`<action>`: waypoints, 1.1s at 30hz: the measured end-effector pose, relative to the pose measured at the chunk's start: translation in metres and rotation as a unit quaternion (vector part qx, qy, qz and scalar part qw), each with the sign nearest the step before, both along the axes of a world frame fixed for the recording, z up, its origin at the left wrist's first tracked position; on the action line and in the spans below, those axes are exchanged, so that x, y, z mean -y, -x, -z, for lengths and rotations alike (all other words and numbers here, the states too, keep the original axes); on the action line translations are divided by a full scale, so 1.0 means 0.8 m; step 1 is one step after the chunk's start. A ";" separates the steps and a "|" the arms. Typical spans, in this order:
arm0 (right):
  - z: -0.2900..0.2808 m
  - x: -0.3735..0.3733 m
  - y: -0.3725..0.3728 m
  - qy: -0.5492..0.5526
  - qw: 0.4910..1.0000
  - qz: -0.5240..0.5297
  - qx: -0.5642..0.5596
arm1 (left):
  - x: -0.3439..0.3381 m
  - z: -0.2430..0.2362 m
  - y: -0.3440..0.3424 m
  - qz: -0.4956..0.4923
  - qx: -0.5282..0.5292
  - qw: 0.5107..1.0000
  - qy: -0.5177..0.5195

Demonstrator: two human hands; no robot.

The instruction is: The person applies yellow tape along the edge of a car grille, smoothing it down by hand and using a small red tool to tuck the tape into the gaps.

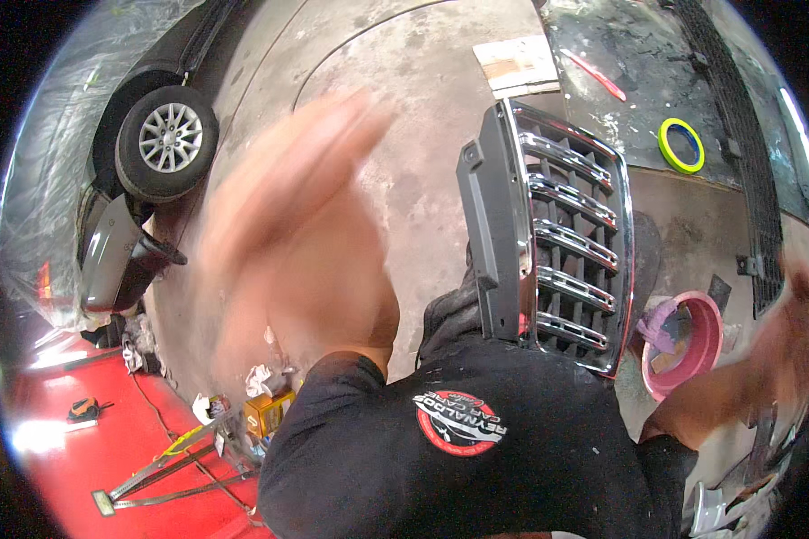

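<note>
A chrome and dark plastic grille (575, 229) rests upright against my legs and body, slightly right of centre. My left hand (306, 189) is raised to the left of it, smeared by motion, so its fingers are unclear. My right hand (786, 332) is at the far right, also blurred, out to the right of a pink bucket (654, 377) with a lilac cloth (658, 328) over its rim; what it touches, if anything, cannot be made out.
A car wheel (139, 139) and mirror (108, 251) are at left, above a red surface (63, 458) with tools and cords. A dark board (602, 135) bears a yellow tape roll (681, 121) and red strip (593, 72); a long mesh piece (746, 180) lies alongside.
</note>
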State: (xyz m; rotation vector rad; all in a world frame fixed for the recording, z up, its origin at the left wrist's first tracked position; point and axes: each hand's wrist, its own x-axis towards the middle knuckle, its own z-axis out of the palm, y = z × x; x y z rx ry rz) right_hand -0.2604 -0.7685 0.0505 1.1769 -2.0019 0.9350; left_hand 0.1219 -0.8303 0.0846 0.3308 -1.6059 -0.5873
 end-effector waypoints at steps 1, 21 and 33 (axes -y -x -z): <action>0.018 0.014 -0.014 0.074 0.879 -0.404 0.241 | 0.036 0.041 0.018 -0.094 0.018 0.994 -0.054; 0.234 0.044 0.098 -0.014 0.931 -0.178 0.319 | 0.083 0.241 -0.012 -0.098 0.021 0.816 -0.569; 0.262 -0.027 0.094 -0.059 0.919 -0.147 0.361 | -0.109 0.234 -0.064 -0.236 0.036 0.748 -0.620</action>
